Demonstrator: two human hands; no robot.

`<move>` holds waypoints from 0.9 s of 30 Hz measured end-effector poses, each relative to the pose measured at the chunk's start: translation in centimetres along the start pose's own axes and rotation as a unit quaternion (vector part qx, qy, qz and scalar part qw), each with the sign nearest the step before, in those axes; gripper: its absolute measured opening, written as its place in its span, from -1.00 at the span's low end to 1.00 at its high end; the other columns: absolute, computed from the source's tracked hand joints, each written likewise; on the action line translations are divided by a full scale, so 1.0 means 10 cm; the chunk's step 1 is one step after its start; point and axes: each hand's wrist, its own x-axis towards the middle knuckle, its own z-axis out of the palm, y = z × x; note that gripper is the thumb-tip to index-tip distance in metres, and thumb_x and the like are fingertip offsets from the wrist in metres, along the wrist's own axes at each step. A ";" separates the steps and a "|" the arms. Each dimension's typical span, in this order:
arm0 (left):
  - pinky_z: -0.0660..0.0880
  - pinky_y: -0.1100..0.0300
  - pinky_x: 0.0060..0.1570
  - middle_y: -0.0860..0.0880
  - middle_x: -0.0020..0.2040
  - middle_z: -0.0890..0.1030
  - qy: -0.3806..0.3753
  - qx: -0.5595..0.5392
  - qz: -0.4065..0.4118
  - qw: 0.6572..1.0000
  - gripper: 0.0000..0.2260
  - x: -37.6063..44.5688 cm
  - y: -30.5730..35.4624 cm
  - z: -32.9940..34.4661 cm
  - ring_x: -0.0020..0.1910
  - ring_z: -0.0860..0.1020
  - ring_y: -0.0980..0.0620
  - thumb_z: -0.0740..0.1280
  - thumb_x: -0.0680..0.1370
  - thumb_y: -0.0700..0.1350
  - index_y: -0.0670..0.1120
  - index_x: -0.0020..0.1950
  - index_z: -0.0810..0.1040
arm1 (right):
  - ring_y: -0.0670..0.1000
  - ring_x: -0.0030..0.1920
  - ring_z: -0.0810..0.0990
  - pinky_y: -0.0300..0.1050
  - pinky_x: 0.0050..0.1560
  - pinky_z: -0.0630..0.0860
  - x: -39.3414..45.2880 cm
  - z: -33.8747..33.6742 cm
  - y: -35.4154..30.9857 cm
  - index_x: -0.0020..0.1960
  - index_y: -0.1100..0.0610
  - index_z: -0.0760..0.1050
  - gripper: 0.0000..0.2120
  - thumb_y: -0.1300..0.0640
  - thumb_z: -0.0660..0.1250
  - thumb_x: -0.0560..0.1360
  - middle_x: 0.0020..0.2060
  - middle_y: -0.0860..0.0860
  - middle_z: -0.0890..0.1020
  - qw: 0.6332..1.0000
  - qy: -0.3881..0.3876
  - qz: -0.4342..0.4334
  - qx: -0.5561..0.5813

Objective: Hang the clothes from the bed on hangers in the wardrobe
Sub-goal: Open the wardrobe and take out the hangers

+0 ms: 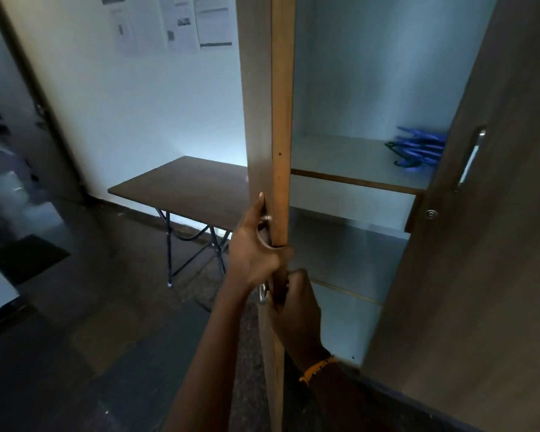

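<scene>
Fingers of both my hands are holding the wardrobe door [273,120].
I am gripping its handle [264,260] with my left hand [253,247], its edge with my right hand [296,304]; blue hangers [418,149] are lying on a shelf [349,163].

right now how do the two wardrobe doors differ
The left door is swung out edge-on to the camera, and both hands grip it: the left hand at its metal handle, the right hand on its edge. The right door shows its broad face, and its handle is untouched. Both are brown wood with metal handles.
</scene>
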 end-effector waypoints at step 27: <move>0.50 0.42 -0.27 -0.04 -0.23 0.64 0.203 0.094 -0.120 0.967 -0.96 -0.51 -1.61 -2.48 -0.31 0.56 0.20 0.38 0.50 -0.22 -0.16 -0.14 0.60 | 0.06 -0.19 0.51 -0.04 -0.31 0.50 0.14 2.54 -1.44 0.15 0.21 0.30 -0.48 -0.05 0.44 0.39 0.10 0.08 0.38 0.982 -0.166 -0.084 0.025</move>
